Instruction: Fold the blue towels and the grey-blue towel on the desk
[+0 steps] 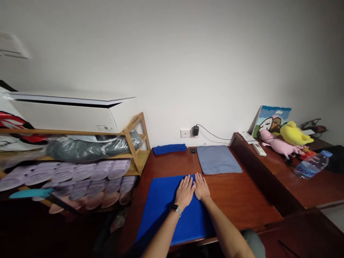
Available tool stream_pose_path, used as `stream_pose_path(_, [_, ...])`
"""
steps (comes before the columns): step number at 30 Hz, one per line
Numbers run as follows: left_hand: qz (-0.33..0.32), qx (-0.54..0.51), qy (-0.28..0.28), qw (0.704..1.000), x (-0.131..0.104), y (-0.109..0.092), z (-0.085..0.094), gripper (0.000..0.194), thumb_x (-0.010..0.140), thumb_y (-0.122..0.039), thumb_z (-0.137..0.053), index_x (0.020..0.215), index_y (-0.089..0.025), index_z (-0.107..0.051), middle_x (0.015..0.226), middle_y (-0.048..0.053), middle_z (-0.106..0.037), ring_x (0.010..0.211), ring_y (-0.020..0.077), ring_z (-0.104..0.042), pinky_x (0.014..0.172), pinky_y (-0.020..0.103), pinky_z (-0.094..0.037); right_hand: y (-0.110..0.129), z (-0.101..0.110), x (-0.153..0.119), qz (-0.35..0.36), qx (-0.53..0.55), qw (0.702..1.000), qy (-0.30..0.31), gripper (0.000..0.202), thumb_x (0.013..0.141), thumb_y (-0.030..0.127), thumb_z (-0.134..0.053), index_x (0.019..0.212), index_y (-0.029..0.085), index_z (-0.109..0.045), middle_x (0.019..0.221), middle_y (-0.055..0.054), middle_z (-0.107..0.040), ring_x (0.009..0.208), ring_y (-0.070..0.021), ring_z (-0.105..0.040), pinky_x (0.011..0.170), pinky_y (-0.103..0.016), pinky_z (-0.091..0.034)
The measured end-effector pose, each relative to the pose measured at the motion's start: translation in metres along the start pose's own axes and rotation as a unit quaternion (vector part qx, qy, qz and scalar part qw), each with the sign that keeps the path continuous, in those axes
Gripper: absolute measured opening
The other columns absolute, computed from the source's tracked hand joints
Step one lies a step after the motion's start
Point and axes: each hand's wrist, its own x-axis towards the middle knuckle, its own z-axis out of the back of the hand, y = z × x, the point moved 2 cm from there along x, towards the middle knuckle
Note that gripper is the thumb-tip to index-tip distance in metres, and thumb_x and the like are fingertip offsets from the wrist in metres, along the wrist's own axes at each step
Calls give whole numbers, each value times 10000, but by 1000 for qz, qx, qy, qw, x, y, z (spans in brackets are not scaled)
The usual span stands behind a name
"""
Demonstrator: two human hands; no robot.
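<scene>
A bright blue cloth (161,204) lies spread flat on the reddish-brown wooden table (242,200). My left hand (185,191), with a watch (176,208) on its wrist, rests palm down near the cloth's far edge, fingers stretched out. Beside it my right hand (201,188) lies flat too, by the far right part of the cloth; the thumbs nearly meet. Neither hand grips anything. Behind the hands, a grey-blue cloth (219,159) is laid out flat at the back right, and a folded dark blue cloth (170,148) sits at the back left.
Left of the table stands a wooden rack (139,157) with a white box (67,114) and several slippers (99,170). A charger (196,130) is plugged into the wall. The right-hand surface holds a pink plush toy (279,143), a yellow plush toy (294,134), a remote (259,149) and a bottle (311,166).
</scene>
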Motion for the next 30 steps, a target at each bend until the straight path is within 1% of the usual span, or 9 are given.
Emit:
stream_pose_path(1, [1, 0, 11, 1000, 7, 1, -4, 612, 1136, -435, -304, 1652, -192, -526, 1681, 137, -569, 1586, 295, -511, 1309, 514, -414, 0, 0, 0, 0, -1, 1000, 0, 666, 1135, 333, -228, 1756, 96, -273, 1829, -92, -216, 1717, -214, -186, 1386, -396, -171])
stream_pose_path(3, [13, 4, 18, 1000, 6, 19, -7, 618, 1131, -450, -313, 1634, -182, -551, 1675, 150, -574, 1585, 303, -513, 1311, 522, -405, -1, -2, 0, -4, -5, 1000, -2, 663, 1137, 334, -224, 1757, 103, -275, 1827, -94, -228, 1716, -212, -195, 1383, -394, -177])
stream_pose_path(9, [151, 47, -36, 987, -47, 150, 19, 738, 1105, -524, -262, 1674, -103, -471, 1689, 214, -548, 1611, 354, -468, 1319, 589, -365, 0, -1, 0, -10, -6, 1000, 8, 666, 1146, 350, -198, 1766, 112, -245, 1834, -82, -225, 1719, -210, -179, 1386, -393, -162])
stream_pose_path(11, [177, 48, -57, 981, -60, 178, 27, 786, 1097, -551, -243, 1674, -59, -449, 1692, 237, -538, 1613, 360, -463, 1316, 572, -375, 2, 2, 0, -14, -8, 1000, 15, 667, 1146, 343, -195, 1766, 100, -240, 1836, -89, -215, 1720, -215, -173, 1388, -398, -156])
stream_pose_path(13, [182, 45, -64, 980, -64, 188, 29, 810, 1090, -560, -238, 1672, -34, -439, 1695, 248, -529, 1617, 357, -456, 1319, 557, -377, 4, 5, 0, -20, -10, 1000, 22, 669, 1145, 339, -203, 1766, 93, -237, 1836, -93, -210, 1721, -219, -172, 1388, -402, -156])
stream_pose_path(20, [194, 67, -41, 978, -58, 179, 25, 786, 1063, -487, -283, 1640, 14, -467, 1721, 252, -480, 1625, 355, -445, 1348, 559, -341, 7, 5, -18, -19, -10, 1000, 9, 681, 1149, 383, -189, 1766, 99, -243, 1837, -90, -204, 1723, -222, -161, 1396, -415, -133])
stream_pose_path(25, [167, 79, -74, 980, -55, 176, 34, 726, 1063, -398, -301, 1657, -12, -460, 1696, 243, -522, 1616, 366, -459, 1355, 597, -325, 3, -4, -26, -26, -6, 999, 18, 691, 1150, 408, -175, 1768, 104, -229, 1841, -76, -191, 1723, -222, -164, 1396, -420, -148])
stream_pose_path(27, [132, 80, -89, 984, -46, 152, 32, 688, 1074, -343, -282, 1670, -47, -456, 1704, 214, -521, 1627, 344, -444, 1365, 587, -308, 2, -7, -26, -24, -3, 1000, 9, 687, 1150, 406, -167, 1772, 120, -227, 1840, -73, -193, 1722, -219, -165, 1396, -423, -147])
stream_pose_path(30, [65, 58, -75, 993, -25, 85, 13, 648, 1111, -351, -258, 1670, -107, -477, 1712, 164, -517, 1634, 306, -435, 1360, 545, -337, 1, -9, -24, -20, 4, 1000, 7, 684, 1150, 394, -166, 1771, 116, -228, 1838, -81, -190, 1723, -221, -162, 1396, -423, -138])
